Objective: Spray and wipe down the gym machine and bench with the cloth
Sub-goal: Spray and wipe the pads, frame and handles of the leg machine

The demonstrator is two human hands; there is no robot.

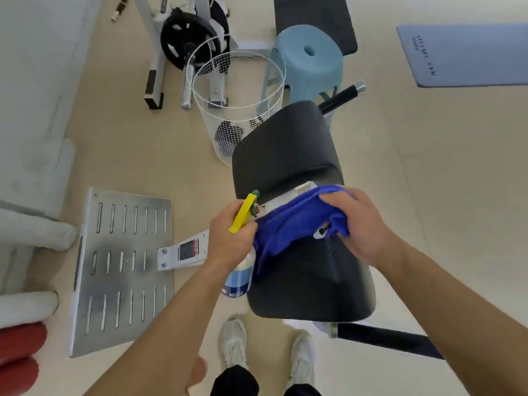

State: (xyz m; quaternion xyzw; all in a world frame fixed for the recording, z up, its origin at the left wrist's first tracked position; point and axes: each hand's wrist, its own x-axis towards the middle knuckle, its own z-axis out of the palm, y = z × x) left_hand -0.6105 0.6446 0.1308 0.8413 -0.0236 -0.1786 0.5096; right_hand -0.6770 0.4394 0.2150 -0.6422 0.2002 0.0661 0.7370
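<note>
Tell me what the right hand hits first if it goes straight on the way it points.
The right hand, which grips the blue cloth, points up-left in the picture. It would probably meet the far black pad first, just past the gap; its height above that pad is unclear.

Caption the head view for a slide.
A person's left hand grips a spray bottle while the right hand holds a blue cloth against the black bench.

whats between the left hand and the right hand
In the head view, the blue cloth fills that stretch. The right hand grips one end, and the other end reaches the left hand, which holds the spray bottle. The bench pad lies beneath.
</note>
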